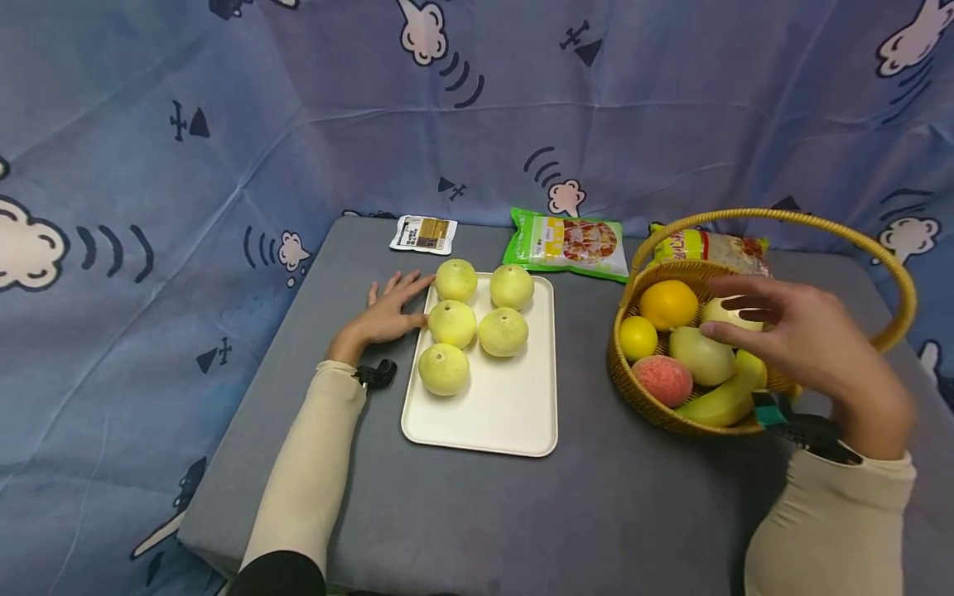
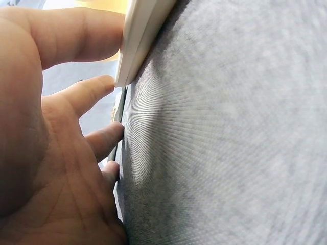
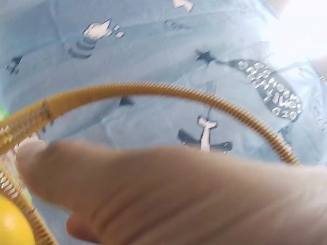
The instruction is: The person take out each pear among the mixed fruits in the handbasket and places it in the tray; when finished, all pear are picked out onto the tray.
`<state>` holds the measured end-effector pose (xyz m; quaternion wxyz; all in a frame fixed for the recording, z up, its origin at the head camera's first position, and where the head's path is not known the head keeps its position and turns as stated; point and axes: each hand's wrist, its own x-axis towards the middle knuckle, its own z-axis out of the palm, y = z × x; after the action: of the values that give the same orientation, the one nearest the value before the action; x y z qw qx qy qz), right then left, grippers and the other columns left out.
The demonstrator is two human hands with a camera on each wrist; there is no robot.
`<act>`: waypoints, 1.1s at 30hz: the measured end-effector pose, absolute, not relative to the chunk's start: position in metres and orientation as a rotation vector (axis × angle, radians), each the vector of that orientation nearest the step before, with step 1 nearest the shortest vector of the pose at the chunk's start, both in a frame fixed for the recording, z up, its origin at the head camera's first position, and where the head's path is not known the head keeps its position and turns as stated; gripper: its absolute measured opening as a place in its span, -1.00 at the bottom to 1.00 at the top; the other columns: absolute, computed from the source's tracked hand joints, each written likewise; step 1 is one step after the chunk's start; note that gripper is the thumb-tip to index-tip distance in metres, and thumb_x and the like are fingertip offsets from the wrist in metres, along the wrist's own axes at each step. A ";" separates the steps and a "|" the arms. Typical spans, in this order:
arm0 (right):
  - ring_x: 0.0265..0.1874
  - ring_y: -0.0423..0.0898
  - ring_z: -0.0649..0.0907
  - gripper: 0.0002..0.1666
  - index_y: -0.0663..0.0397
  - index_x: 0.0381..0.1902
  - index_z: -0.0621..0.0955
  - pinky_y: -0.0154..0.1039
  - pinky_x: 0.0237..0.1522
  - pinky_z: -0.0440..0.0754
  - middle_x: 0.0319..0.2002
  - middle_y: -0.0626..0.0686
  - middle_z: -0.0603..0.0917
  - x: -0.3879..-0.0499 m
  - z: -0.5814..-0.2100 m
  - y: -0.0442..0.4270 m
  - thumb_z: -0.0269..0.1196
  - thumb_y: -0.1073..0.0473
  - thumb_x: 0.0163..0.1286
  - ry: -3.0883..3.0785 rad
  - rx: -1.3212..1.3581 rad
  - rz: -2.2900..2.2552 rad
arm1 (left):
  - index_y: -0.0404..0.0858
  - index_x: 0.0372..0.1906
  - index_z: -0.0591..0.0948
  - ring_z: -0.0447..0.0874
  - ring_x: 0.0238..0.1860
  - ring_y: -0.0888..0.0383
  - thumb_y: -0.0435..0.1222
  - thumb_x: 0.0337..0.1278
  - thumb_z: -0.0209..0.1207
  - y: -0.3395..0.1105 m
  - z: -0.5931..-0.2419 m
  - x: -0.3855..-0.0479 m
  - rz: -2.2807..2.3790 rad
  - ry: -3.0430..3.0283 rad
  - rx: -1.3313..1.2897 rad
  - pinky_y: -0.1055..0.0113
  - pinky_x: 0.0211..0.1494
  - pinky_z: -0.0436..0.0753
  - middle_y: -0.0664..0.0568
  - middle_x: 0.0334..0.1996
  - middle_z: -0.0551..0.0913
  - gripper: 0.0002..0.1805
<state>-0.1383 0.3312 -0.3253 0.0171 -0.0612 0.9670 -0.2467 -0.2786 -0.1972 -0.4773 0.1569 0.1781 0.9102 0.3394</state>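
My left hand [image 1: 386,310] rests at the left edge of a white tray [image 1: 514,414]; in the left wrist view its thumb [image 2: 82,38] and a fingertip touch the tray's rim [image 2: 140,38], with the fingers spread. Several round yellow-green fruits [image 1: 443,369] lie on the tray, mostly along its left side. My right hand [image 1: 812,339] hovers over a woven basket [image 1: 633,389], thumb and fingers apart, with nothing seen between them. Beneath it, the basket holds an orange [image 1: 668,305], a lemon [image 1: 638,338], a peach [image 1: 663,381], a banana [image 1: 719,401] and pale green round fruits [image 1: 702,356].
The basket's tall handle [image 1: 768,213] arches over the fruit; the right wrist view also shows this handle [image 3: 153,89]. Behind the tray lie a small white packet [image 1: 424,235] and a green food bag [image 1: 570,244]. Another yellow bag [image 1: 708,248] sits behind the basket.
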 end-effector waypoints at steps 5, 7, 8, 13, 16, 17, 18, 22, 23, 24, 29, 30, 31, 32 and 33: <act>0.26 0.60 0.63 -0.12 0.23 0.55 0.48 0.51 0.19 0.64 0.37 0.56 0.57 -0.151 -0.338 0.344 0.39 -0.23 0.55 2.876 -0.148 -0.631 | 0.12 0.81 0.15 -0.45 0.82 -0.26 -0.01 0.47 0.22 -0.200 -0.478 -0.279 0.994 2.604 0.528 -0.36 0.68 -0.67 -0.17 0.83 -0.07 -0.10; 0.27 0.59 0.63 -0.09 0.28 0.55 0.45 0.49 0.19 0.64 0.36 0.57 0.57 -0.155 -0.344 0.348 0.40 -0.22 0.54 2.834 -0.137 -0.579 | 0.12 0.81 0.15 -0.46 0.82 -0.27 0.00 0.47 0.22 -0.201 -0.479 -0.279 1.009 2.600 0.532 -0.36 0.68 -0.68 -0.18 0.82 -0.08 -0.10; 0.26 0.59 0.63 -0.07 0.31 0.55 0.44 0.48 0.19 0.63 0.35 0.58 0.57 -0.157 -0.346 0.349 0.41 -0.22 0.53 2.815 -0.139 -0.548 | 0.13 0.81 0.15 -0.47 0.82 -0.26 0.01 0.48 0.22 -0.201 -0.479 -0.279 1.007 2.599 0.535 -0.36 0.67 -0.69 -0.17 0.83 -0.08 -0.10; 0.16 0.54 0.66 -0.04 0.46 0.47 0.46 0.46 0.16 0.59 0.28 0.57 0.63 -0.165 -0.360 0.349 0.51 -0.14 0.45 2.777 -0.191 -0.441 | 0.10 0.81 0.14 -0.47 0.83 -0.21 -0.01 0.48 0.21 -0.202 -0.484 -0.281 0.989 2.598 0.526 -0.32 0.68 -0.68 -0.13 0.83 -0.08 -0.10; 0.08 0.45 0.68 -0.04 0.45 0.42 0.52 0.37 0.11 0.62 0.23 0.54 0.68 -0.168 -0.365 0.344 0.57 -0.15 0.37 2.787 -0.209 -0.432 | 0.10 0.81 0.14 -0.48 0.83 -0.22 -0.02 0.48 0.21 -0.203 -0.485 -0.281 0.986 2.596 0.526 -0.33 0.68 -0.69 -0.13 0.83 -0.08 -0.10; 0.04 0.41 0.68 -0.04 0.43 0.41 0.54 0.32 0.06 0.62 0.21 0.51 0.70 -0.169 -0.366 0.342 0.58 -0.16 0.35 2.789 -0.207 -0.429 | 0.10 0.81 0.14 -0.47 0.83 -0.23 -0.02 0.47 0.22 -0.203 -0.485 -0.281 0.993 2.594 0.531 -0.33 0.68 -0.69 -0.14 0.83 -0.08 -0.10; 0.01 0.37 0.67 -0.05 0.42 0.40 0.55 0.26 0.02 0.62 0.19 0.49 0.71 -0.169 -0.366 0.341 0.59 -0.16 0.34 2.788 -0.201 -0.434 | 0.11 0.81 0.15 -0.47 0.82 -0.24 -0.02 0.47 0.22 -0.202 -0.484 -0.280 1.001 2.595 0.534 -0.34 0.68 -0.69 -0.14 0.83 -0.08 -0.09; -0.09 0.26 0.63 -0.08 0.40 0.37 0.58 0.12 -0.08 0.59 0.11 0.42 0.74 -0.170 -0.367 0.338 0.60 -0.13 0.32 2.781 -0.183 -0.436 | 0.14 0.80 0.16 -0.47 0.82 -0.26 -0.02 0.44 0.23 -0.202 -0.483 -0.280 1.021 2.595 0.548 -0.37 0.66 -0.70 -0.17 0.83 -0.07 -0.09; -0.09 0.26 0.63 -0.08 0.41 0.38 0.57 0.13 -0.08 0.60 0.11 0.42 0.74 -0.170 -0.367 0.338 0.59 -0.13 0.32 2.774 -0.175 -0.437 | 0.14 0.80 0.15 -0.46 0.82 -0.27 -0.02 0.44 0.23 -0.202 -0.484 -0.281 1.017 2.601 0.549 -0.37 0.67 -0.68 -0.17 0.82 -0.07 -0.08; -0.09 0.27 0.63 -0.07 0.42 0.38 0.56 0.15 -0.08 0.62 0.11 0.43 0.73 -0.170 -0.367 0.338 0.59 -0.12 0.32 2.770 -0.173 -0.439 | 0.13 0.81 0.15 -0.46 0.82 -0.27 -0.02 0.45 0.22 -0.201 -0.482 -0.280 1.015 2.599 0.547 -0.38 0.66 -0.69 -0.17 0.83 -0.07 -0.09; -0.09 0.28 0.63 -0.05 0.44 0.41 0.51 0.22 -0.05 0.64 0.13 0.45 0.70 -0.171 -0.367 0.339 0.59 -0.10 0.33 2.736 -0.174 -0.441 | 0.06 0.81 0.15 -0.45 0.82 -0.25 -0.07 0.46 0.21 -0.198 -0.473 -0.276 0.994 2.598 0.527 -0.35 0.68 -0.67 -0.18 0.82 -0.07 -0.09; -0.10 0.28 0.63 -0.05 0.45 0.41 0.50 0.22 -0.05 0.64 0.12 0.46 0.69 -0.171 -0.367 0.339 0.59 -0.09 0.33 2.730 -0.179 -0.442 | 0.05 0.81 0.15 -0.46 0.82 -0.25 -0.08 0.47 0.21 -0.197 -0.471 -0.274 0.998 2.595 0.526 -0.35 0.68 -0.67 -0.18 0.82 -0.07 -0.10; -0.10 0.27 0.63 -0.06 0.45 0.41 0.50 0.21 -0.05 0.64 0.12 0.45 0.69 -0.171 -0.368 0.339 0.59 -0.07 0.33 2.726 -0.183 -0.441 | 0.06 0.81 0.15 -0.46 0.82 -0.25 -0.07 0.47 0.21 -0.197 -0.472 -0.274 0.999 2.597 0.525 -0.35 0.68 -0.67 -0.18 0.82 -0.07 -0.10; -0.11 0.27 0.63 -0.07 0.46 0.40 0.49 0.20 -0.06 0.64 0.11 0.45 0.69 -0.171 -0.368 0.340 0.59 -0.05 0.33 2.723 -0.188 -0.441 | 0.06 0.81 0.15 -0.45 0.82 -0.25 -0.07 0.46 0.22 -0.197 -0.472 -0.274 1.001 2.596 0.524 -0.35 0.68 -0.67 -0.18 0.82 -0.07 -0.09; -0.12 0.26 0.63 -0.07 0.46 0.40 0.49 0.19 -0.06 0.63 0.11 0.45 0.69 -0.171 -0.368 0.340 0.59 -0.04 0.33 2.723 -0.194 -0.440 | 0.07 0.80 0.16 -0.45 0.82 -0.25 -0.06 0.46 0.22 -0.197 -0.473 -0.274 1.010 2.595 0.524 -0.35 0.68 -0.67 -0.18 0.82 -0.06 -0.10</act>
<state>-0.1710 0.3397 -0.3679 0.1871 -0.0689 0.9674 -0.1562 -0.2743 -0.1969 -0.4725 0.1535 0.1828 0.9049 0.3524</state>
